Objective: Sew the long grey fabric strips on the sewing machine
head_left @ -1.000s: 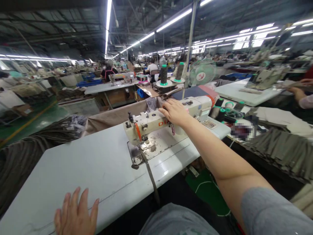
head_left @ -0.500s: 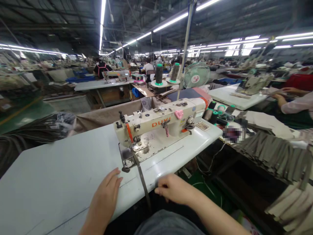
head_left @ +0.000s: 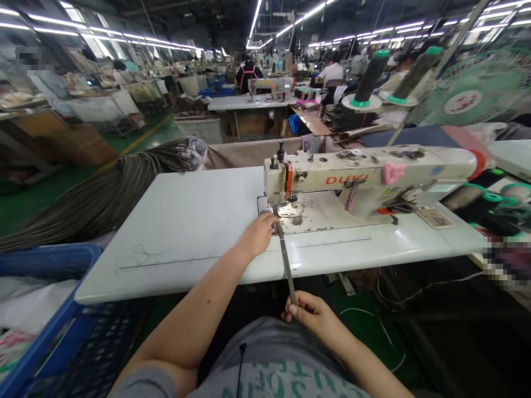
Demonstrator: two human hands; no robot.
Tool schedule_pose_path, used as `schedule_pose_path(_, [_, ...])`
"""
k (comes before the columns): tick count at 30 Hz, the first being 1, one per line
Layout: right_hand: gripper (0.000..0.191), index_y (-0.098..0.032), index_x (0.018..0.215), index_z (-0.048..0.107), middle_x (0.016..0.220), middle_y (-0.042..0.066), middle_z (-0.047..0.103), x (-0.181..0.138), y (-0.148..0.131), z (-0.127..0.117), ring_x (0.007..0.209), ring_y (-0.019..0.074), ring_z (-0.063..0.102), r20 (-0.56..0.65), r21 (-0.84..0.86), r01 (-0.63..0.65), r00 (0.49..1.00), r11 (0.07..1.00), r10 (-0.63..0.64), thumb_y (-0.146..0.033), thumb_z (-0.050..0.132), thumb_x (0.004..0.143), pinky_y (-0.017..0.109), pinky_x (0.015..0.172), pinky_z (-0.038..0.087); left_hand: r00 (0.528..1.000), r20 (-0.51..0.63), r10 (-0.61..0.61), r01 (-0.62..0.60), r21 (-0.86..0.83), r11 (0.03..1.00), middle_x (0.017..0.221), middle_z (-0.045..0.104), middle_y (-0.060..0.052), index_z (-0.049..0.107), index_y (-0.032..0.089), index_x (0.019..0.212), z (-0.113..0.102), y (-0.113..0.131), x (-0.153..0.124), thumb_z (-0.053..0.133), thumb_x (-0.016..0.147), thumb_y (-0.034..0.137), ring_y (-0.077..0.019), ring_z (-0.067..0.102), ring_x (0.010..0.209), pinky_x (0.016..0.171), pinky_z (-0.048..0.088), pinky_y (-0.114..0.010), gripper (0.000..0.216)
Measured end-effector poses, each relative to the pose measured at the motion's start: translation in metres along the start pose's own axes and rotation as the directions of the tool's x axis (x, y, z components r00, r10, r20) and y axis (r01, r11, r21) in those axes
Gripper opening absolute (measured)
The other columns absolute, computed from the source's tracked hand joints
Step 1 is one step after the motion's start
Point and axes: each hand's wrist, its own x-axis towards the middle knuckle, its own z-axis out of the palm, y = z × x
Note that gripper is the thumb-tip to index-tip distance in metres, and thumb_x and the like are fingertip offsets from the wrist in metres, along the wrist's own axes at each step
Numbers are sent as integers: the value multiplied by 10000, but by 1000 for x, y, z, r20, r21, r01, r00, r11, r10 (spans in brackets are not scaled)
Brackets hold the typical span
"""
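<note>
A narrow grey-brown fabric strap [head_left: 285, 260] runs from under the presser foot of the sewing machine [head_left: 315, 182], over the table's front edge and down towards my lap. My left hand [head_left: 259, 235] is at the needle area, its bent fingers closed at the strap's left edge; the fingertips are partly hidden. A small whitish piece [head_left: 266, 211] shows just beyond them, too small to name. Below the table edge, my right hand [head_left: 309, 310] pinches the strap's lower part between thumb and fingers.
The white sewing table [head_left: 199, 221] has a loose thread at its left. A blue crate [head_left: 89, 271] with white material stands at the left, and a bundle of dark strips [head_left: 95, 193] lies behind it. Thread cones [head_left: 370, 80] and a fan [head_left: 464, 102] stand at the back right.
My view has turned left. The left hand has gone from lying open on the table to the needle area. The right hand has come to the strap and now pinches it.
</note>
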Motion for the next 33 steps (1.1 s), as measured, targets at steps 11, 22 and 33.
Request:
schedule_pose_path(11, [518,-181,705,775,721,60,708,-28,-16,-5,750,225,638,25,-69,18,1000,997,-16,-622,640,942,348,781,486,996,-54,65,-64,16,998,1348,609,-159,577,136,1286,13,1,-7,679,831,143,-281,616,1270,1170,488,-465,466])
schedule_pose_path(22, [524,-201,689,786,689,51,683,-13,1,-14,692,211,610,36,-147,98,995,984,-94,-633,628,940,331,729,479,992,8,126,-124,250,960,1312,657,-121,582,206,1281,24,1,-16,482,1029,215,-251,641,1257,1135,516,-459,271])
schedule_pose_path(33, [498,-221,704,826,698,60,688,-4,0,-17,733,222,655,80,-154,112,992,982,-101,-607,632,950,339,753,498,993,21,115,-116,315,942,1356,620,-142,548,167,1319,22,9,-13,498,1013,183,-276,591,1322,1194,458,-458,311])
